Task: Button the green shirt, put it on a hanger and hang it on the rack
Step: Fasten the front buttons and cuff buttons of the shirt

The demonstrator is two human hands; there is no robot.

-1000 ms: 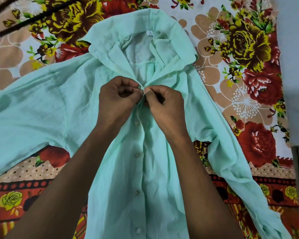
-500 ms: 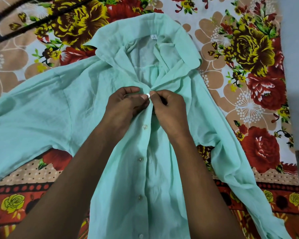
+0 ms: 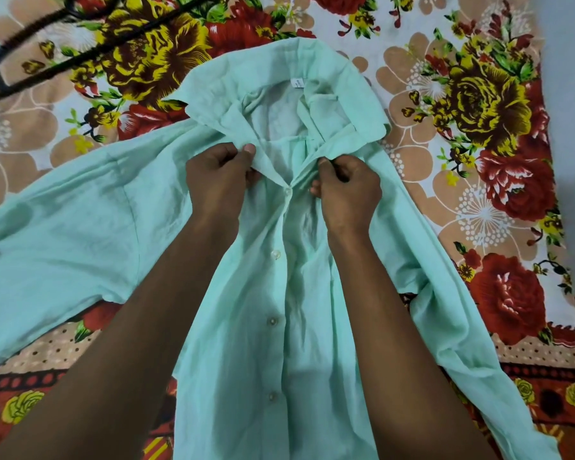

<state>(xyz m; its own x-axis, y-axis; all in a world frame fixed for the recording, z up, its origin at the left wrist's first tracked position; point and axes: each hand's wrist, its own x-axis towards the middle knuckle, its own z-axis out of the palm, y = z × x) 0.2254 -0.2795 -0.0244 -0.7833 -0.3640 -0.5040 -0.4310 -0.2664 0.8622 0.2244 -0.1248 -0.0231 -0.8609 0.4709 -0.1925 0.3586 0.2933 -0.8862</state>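
We work at the neck of the green shirt (image 3: 80,227), spread collar-away from us on the flowered bed (image 3: 478,94), its button line running straight back between our forearms. Our left hand (image 3: 218,180) pinches the left collar edge and our right hand (image 3: 346,190) grips the right front, the top button (image 3: 287,191) lying between them. The black hanger (image 3: 57,48) waits well beyond our left hand, the nearer one to it.
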